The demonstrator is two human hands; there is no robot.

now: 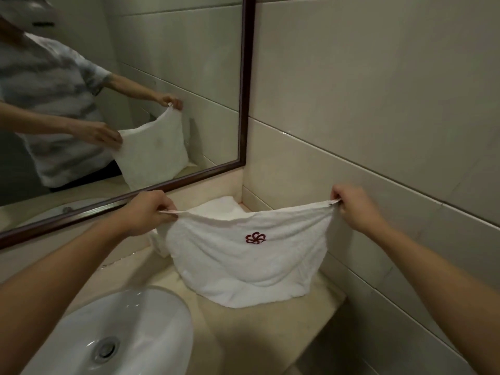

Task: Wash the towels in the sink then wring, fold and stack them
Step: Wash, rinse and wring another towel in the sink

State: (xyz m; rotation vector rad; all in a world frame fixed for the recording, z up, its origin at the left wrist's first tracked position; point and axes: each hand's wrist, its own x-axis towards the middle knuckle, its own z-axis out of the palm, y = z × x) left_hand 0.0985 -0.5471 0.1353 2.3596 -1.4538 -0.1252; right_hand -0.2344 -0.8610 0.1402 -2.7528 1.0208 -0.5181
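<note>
A white towel [243,266] with a dark red emblem hangs stretched between my two hands over the beige counter [259,328]. My left hand [150,212] pinches its upper left corner. My right hand [351,207] pinches its upper right corner. The towel's lower edge rests on the counter. Behind it, in the counter's back corner, lies another white towel [219,208], partly hidden. The white sink [151,315] sits at the lower left, with its metal drain [105,347] showing.
A dark-framed mirror [244,85] hangs on the left wall and reflects a person holding the towel. Beige tiled walls close in the counter at the back and right. The counter's front edge drops off at the lower right.
</note>
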